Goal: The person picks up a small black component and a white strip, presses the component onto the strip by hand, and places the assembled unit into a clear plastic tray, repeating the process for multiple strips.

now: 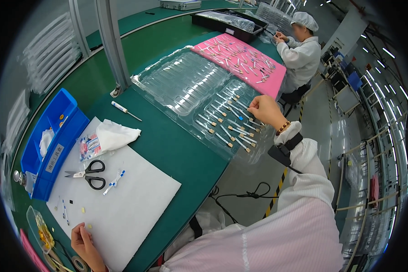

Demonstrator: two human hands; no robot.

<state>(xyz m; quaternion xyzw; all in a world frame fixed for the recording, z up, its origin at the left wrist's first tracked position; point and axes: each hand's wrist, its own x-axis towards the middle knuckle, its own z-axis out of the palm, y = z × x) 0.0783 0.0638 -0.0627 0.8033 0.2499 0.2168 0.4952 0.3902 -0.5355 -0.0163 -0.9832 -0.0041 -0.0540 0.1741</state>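
My right hand (265,110) is stretched over the right part of a clear plastic tray (165,97), thumb and fingers pinched together. What it grips, if anything, is hidden. Below it in the tray lie several thin white strips (225,130) with beige ends, one with a blue end. At the lower left, my left hand (84,244) rests by the edge of a white foam sheet (143,195), its fingers curled together. A tiny yellow piece (89,226) shows right beside its fingertips; whether it is held I cannot tell.
On the sheet are black-handled scissors (95,174), crossed blue-and-white strips (114,182) and a white cloth (115,136). A blue bin (54,145) stands left, a screwdriver (126,110) behind. Beyond the tray lie a pink mat (240,59) with many strips and a co-worker (299,54).
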